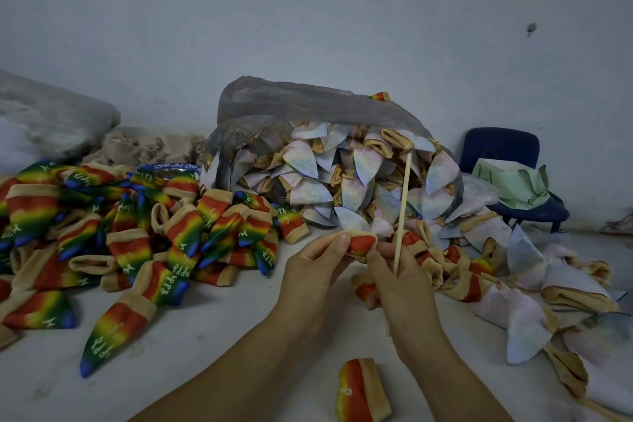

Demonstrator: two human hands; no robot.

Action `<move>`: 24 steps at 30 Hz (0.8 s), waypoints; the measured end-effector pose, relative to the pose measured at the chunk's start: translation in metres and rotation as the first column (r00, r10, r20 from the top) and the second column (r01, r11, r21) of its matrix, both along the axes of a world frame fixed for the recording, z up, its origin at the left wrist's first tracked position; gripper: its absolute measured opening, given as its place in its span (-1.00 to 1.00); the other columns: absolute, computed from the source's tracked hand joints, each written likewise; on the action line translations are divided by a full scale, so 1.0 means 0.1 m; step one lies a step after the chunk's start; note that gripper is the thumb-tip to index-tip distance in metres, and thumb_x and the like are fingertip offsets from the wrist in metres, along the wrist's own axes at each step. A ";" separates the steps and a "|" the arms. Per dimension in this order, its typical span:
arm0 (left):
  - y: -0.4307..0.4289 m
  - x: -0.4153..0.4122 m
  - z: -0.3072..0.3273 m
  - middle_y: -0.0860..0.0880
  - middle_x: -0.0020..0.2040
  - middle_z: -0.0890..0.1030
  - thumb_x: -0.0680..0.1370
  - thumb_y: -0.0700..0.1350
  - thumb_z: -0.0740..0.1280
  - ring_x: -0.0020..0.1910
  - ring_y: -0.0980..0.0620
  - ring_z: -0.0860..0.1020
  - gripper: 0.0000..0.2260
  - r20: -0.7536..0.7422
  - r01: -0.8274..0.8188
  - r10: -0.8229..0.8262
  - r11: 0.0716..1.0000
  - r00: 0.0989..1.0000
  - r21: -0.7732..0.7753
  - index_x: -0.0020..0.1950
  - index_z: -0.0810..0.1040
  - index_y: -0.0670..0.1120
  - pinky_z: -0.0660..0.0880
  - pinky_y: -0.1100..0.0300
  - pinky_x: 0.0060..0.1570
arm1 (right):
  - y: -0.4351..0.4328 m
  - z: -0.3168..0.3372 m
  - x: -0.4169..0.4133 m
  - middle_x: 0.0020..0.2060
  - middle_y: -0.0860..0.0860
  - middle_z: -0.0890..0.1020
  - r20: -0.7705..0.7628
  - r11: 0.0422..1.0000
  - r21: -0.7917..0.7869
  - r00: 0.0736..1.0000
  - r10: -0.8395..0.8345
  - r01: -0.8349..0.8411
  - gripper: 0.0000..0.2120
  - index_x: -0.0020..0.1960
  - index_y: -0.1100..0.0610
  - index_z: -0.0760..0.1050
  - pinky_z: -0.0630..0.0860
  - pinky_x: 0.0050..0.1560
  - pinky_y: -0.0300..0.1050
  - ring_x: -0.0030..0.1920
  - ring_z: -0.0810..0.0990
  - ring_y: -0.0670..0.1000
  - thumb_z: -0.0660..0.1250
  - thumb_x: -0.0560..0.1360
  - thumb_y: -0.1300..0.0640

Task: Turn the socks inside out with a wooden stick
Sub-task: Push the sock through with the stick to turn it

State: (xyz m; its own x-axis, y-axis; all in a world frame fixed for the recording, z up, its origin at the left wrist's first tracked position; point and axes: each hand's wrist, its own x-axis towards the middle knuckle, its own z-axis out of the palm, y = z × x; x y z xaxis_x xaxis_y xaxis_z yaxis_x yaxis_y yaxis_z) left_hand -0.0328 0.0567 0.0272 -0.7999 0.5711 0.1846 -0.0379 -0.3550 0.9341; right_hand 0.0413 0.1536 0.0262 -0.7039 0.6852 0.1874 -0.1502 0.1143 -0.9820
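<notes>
My left hand (pixel 317 265) pinches the top edge of a red and tan sock (pixel 360 245) held in front of me. My right hand (pixel 399 279) grips the same sock lower down, and also holds a thin wooden stick (pixel 403 202) that rises up and slightly right from between its fingers. Bright rainbow socks (pixel 113 236) lie heaped on the left. Pale inside-out socks (pixel 329 178) spill from a clear plastic bag (pixel 308 103) in the middle and spread to the right (pixel 520 312).
One short rainbow sock (pixel 361 390) lies on the white floor near my forearms. A blue chair (pixel 503 154) with a green bag (pixel 513 185) stands against the wall at the right. Another filled plastic bag (pixel 51 120) sits at the far left.
</notes>
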 end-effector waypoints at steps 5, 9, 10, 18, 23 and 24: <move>0.02 0.00 -0.02 -0.06 0.07 0.71 0.45 0.01 0.38 0.12 0.03 0.65 -0.75 0.090 0.021 -0.024 0.999 0.996 0.035 0.05 0.72 -0.05 0.55 0.20 0.10 | 0.00 0.04 0.01 -0.38 0.08 0.61 0.004 0.997 -0.071 1.000 -0.025 0.025 -0.91 -0.01 0.09 0.52 0.44 -0.50 -0.30 -0.51 0.50 -0.10 0.32 0.55 0.08; 0.07 -0.03 0.05 -0.11 -0.14 0.71 0.59 -0.16 0.31 -0.30 0.11 0.63 -0.83 0.441 0.043 -0.109 0.987 0.891 0.156 -0.02 0.67 -0.19 0.51 0.33 -0.36 | -0.02 0.09 0.01 -0.37 0.05 0.57 -0.045 0.986 -0.168 0.999 0.012 -0.020 -0.94 -0.03 0.12 0.51 0.43 -0.51 -0.27 -0.52 0.47 -0.09 0.29 0.56 0.14; 0.07 -0.04 0.08 -0.13 -0.20 0.68 0.62 -0.20 0.27 -0.36 0.11 0.57 -0.82 0.528 0.050 -0.156 0.976 0.835 0.210 -0.02 0.63 -0.25 0.47 0.36 -0.44 | -0.03 0.10 0.01 -0.40 0.03 0.56 -0.064 0.979 -0.197 0.997 0.032 -0.044 -0.95 -0.04 0.13 0.50 0.42 -0.51 -0.25 -0.52 0.45 -0.08 0.28 0.56 0.17; 0.03 -0.14 0.11 -0.22 -0.07 0.55 0.64 -0.30 0.20 -0.36 0.10 0.42 -0.72 0.678 0.096 -0.264 0.956 0.686 0.276 0.35 0.44 -0.31 0.35 0.36 -0.60 | -0.06 0.10 -0.01 -0.56 -0.03 0.30 -0.148 0.933 -0.314 0.979 0.137 -0.178 -0.94 0.00 0.19 0.48 0.34 -0.50 -0.22 -0.56 0.27 -0.11 0.24 0.58 0.24; -0.02 -0.12 0.04 0.21 0.04 0.65 0.57 0.19 0.28 -0.03 0.24 0.62 -0.81 0.030 -0.078 0.084 0.986 0.996 -0.150 0.13 0.60 0.25 0.51 0.28 -0.03 | -0.02 0.09 0.04 -0.54 -0.03 0.44 -0.093 0.968 -0.197 0.985 0.142 -0.158 -0.91 0.01 0.18 0.48 0.37 -0.41 -0.13 -0.53 0.36 -0.08 0.24 0.59 0.17; -0.04 -0.10 0.05 0.35 0.08 0.58 0.49 0.34 0.26 0.07 0.32 0.56 -0.76 -0.102 -0.088 0.072 0.982 0.992 -0.167 0.12 0.55 0.38 0.48 0.32 0.05 | -0.03 0.09 0.04 -0.48 0.01 0.50 -0.068 0.975 -0.171 0.989 0.133 -0.143 -0.89 -0.02 0.18 0.50 0.38 -0.38 -0.11 -0.50 0.39 -0.06 0.25 0.58 0.15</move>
